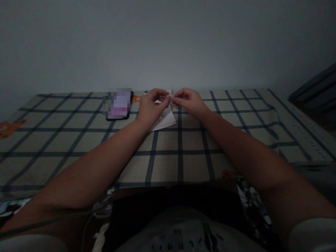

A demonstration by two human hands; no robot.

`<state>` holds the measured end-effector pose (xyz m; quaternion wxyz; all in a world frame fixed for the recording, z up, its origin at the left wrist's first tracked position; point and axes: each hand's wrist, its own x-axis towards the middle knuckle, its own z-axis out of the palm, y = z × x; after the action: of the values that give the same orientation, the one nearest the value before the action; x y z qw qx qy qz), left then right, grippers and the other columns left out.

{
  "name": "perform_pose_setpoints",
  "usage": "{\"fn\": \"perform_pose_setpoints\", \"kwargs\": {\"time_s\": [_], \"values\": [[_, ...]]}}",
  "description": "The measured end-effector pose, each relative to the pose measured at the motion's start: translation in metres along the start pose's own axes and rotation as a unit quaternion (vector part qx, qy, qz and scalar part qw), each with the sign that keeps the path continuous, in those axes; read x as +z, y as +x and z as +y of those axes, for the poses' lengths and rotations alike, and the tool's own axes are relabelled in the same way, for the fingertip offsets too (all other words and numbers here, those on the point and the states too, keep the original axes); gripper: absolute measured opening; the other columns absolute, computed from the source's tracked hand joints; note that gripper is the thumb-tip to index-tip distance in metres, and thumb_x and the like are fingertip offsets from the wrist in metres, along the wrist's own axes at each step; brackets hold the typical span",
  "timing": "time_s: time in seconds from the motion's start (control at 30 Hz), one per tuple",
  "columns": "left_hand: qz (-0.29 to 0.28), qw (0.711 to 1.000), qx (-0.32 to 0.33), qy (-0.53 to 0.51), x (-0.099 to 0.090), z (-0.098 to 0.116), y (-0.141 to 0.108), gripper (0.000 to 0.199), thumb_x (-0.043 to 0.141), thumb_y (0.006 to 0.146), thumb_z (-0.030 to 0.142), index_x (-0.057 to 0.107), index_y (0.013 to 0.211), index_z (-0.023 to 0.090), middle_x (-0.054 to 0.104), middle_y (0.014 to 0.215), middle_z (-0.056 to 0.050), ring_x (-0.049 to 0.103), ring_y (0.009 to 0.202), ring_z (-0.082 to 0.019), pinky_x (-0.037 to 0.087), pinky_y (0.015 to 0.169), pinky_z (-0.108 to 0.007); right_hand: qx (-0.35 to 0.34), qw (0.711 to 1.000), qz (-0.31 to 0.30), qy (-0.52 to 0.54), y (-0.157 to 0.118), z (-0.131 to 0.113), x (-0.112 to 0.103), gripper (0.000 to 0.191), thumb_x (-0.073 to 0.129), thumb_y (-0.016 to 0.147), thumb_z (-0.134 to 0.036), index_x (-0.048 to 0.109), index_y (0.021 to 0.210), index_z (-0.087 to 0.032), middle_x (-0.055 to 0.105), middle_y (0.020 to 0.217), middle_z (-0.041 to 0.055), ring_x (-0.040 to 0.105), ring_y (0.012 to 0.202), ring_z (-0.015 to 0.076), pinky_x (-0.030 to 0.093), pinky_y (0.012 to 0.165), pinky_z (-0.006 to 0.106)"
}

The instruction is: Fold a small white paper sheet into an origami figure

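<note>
Both hands meet above the far part of the table, their fingertips almost touching. Between them is a small, pale, clear-looking piece (171,93), too small to make out. My left hand (154,105) pinches its left side with thumb and index finger. From the right, my right hand (189,100) pinches the same piece. Under and beside my left hand lies a folded white paper (166,120) with a grey print, partly hidden by the hand.
A phone (119,105) with a lit, partly blurred screen lies left of my left hand. The checked tablecloth (168,168) covers the table, which meets a plain wall (168,45). A dark slatted object (317,94) stands at the far right.
</note>
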<state>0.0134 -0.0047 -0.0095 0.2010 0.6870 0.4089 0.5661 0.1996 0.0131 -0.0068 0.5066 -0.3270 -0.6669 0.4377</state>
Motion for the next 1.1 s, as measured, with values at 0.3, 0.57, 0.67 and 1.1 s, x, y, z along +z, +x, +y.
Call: {"fn": "perform_pose_setpoints", "kwargs": {"time_s": [0.3,0.57,0.67,1.1], "values": [[0.001,0.999,0.016,-0.031,0.0026,0.0015,-0.0016,0.031,0.075,0.081,0.027,0.068,0.110,0.023,0.070,0.091,-0.002,0.068,0.085,-0.015,0.055,0.068,-0.022,0.024,0.999,0.040,0.024,0.0007,-0.0006,0.0077,0.032,0.080,0.084,-0.035,0.059,0.106,-0.024,0.065,0.081,-0.0034,0.066,0.077,0.0118,0.057,0.077,0.026],[-0.034,0.993,-0.055,-0.101,0.0057,-0.0045,0.0012,0.050,0.083,0.079,0.042,0.060,0.120,0.025,0.064,0.083,0.002,0.064,0.071,-0.013,0.058,0.073,-0.027,-0.024,0.999,0.008,-0.030,-0.0014,-0.0003,0.0034,0.042,0.082,0.081,-0.031,0.059,0.115,-0.025,0.065,0.079,-0.0040,0.066,0.076,0.0129,0.055,0.074,0.025],[-0.030,0.995,-0.037,-0.085,0.0044,-0.0055,0.0013,0.054,0.084,0.079,0.045,0.060,0.123,0.027,0.066,0.088,0.001,0.064,0.073,-0.013,0.057,0.071,-0.026,-0.013,0.999,0.020,-0.031,-0.0006,0.0012,0.0044,0.036,0.082,0.081,-0.032,0.062,0.111,-0.024,0.065,0.078,-0.0031,0.066,0.075,0.0133,0.055,0.073,0.026],[-0.030,0.996,-0.039,-0.069,0.0037,-0.0075,0.0000,0.063,0.084,0.075,0.033,0.058,0.132,0.028,0.071,0.086,0.000,0.069,0.076,-0.016,0.056,0.074,-0.029,-0.011,0.996,0.024,-0.090,0.0000,0.0018,0.0013,0.022,0.078,0.080,-0.035,0.062,0.080,-0.020,0.064,0.072,0.0000,0.059,0.069,0.0142,0.048,0.066,0.028]]}}
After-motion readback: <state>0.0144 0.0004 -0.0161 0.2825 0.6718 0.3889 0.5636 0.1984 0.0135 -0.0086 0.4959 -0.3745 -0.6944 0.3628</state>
